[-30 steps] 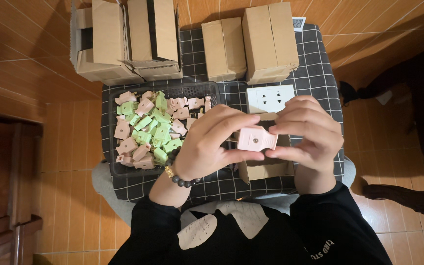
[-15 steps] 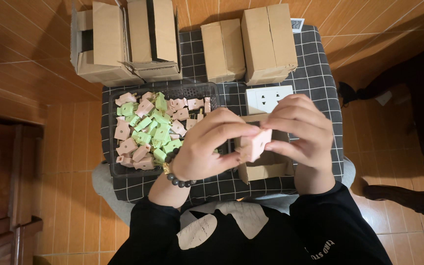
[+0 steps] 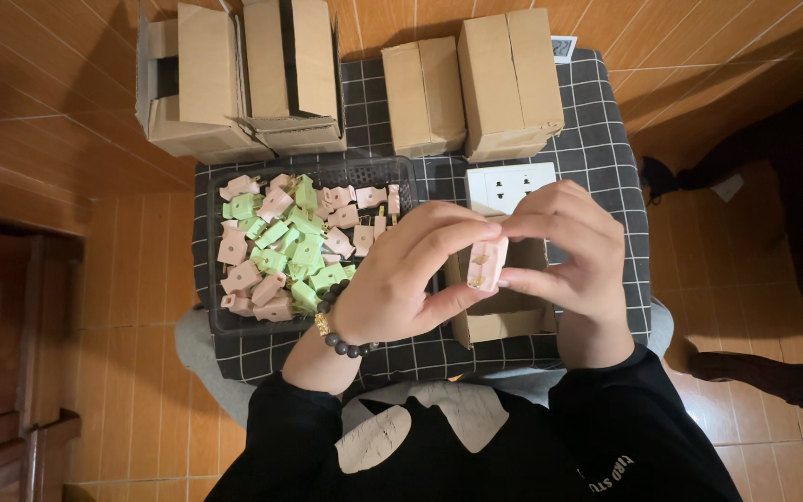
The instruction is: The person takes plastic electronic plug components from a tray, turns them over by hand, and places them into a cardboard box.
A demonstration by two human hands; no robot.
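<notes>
- Centrally, both hands meet above the checked cloth (image 3: 597, 102) that covers a small table, holding one pink plug part (image 3: 486, 264) between them.
- The left hand (image 3: 401, 284), with a dark bead bracelet (image 3: 341, 336) at the wrist, curls its fingers over the top of the part while its thumb presses against the part's lower left edge.
- The right hand (image 3: 569, 251) pinches the part from the other side, fingertips bent in and close together on its right edge.
- The pink plug part stands roughly upright and turned edge-on, with small brass-coloured metal showing on its face.
- Under the hands sits an open brown cardboard box (image 3: 499, 321), mostly hidden by them; what it contains cannot be told.
- Just behind the hands lies a white wall socket plate (image 3: 508, 184).
- Left of the hands, a black mesh tray (image 3: 401, 177) holds a heap of pink and green plug parts (image 3: 281, 246).
- Along the far edge stand two closed cardboard boxes (image 3: 476, 84), and at the far left two opened cartons (image 3: 234, 79).
- Dark sleeves (image 3: 625, 428) fill the bottom of the view.
</notes>
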